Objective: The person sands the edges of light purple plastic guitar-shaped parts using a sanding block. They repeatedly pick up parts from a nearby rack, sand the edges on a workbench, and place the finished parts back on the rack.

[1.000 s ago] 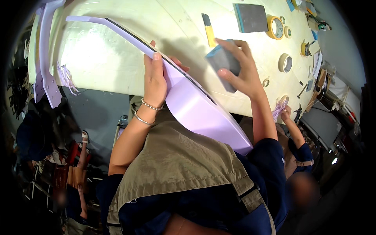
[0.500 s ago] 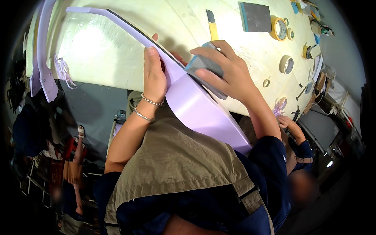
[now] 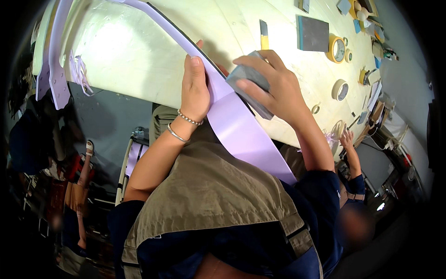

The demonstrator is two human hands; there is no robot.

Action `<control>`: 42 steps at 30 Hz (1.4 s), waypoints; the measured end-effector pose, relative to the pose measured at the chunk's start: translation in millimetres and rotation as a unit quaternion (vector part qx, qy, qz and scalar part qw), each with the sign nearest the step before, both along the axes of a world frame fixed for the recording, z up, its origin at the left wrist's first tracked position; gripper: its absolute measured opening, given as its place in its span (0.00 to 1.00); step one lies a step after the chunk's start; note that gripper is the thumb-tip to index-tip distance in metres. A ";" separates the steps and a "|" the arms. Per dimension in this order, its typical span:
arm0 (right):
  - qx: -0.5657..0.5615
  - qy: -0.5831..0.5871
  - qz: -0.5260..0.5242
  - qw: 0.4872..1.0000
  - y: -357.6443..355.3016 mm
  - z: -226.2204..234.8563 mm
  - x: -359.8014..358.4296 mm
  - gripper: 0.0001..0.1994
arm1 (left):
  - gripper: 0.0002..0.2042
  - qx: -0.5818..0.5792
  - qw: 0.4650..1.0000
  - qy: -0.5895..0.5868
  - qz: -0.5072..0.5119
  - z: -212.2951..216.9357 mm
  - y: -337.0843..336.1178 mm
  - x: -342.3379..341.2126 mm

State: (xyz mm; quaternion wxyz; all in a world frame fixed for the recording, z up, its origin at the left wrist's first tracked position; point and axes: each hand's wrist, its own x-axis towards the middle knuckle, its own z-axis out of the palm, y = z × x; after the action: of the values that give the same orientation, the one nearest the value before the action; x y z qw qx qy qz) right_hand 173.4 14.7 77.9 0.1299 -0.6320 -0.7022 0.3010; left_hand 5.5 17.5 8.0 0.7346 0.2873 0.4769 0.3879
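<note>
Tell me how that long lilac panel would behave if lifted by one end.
The lilac panel probably flexes: it is long, thin and curved. It looks light for its length, since the left hand steadies it alone while the right hand presses a grey block on it. Its smooth face may be slippery.

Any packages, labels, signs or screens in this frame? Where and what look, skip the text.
None that can be told for sure.
Flat grey slab: far side of the table, rectangular with a teal edge; no label shows.
Tape rolls: right part of the table, round, cream and yellow; unlabelled.
Clutter at the far right edge: too small to tell.
</note>
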 end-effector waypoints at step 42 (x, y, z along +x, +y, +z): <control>-0.035 -0.044 -0.051 0.997 146.9 -20.8 -95.0 0.24 | 0.24 -0.019 0.999 -0.026 -0.026 -5.9 -10.0 -2.9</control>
State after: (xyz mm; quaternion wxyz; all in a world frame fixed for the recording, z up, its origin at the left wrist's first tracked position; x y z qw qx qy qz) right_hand 78.5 161.6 57.1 0.0920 -0.6837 -0.6629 0.2909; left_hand 2.7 7.5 2.1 0.7620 0.2754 0.4576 0.3663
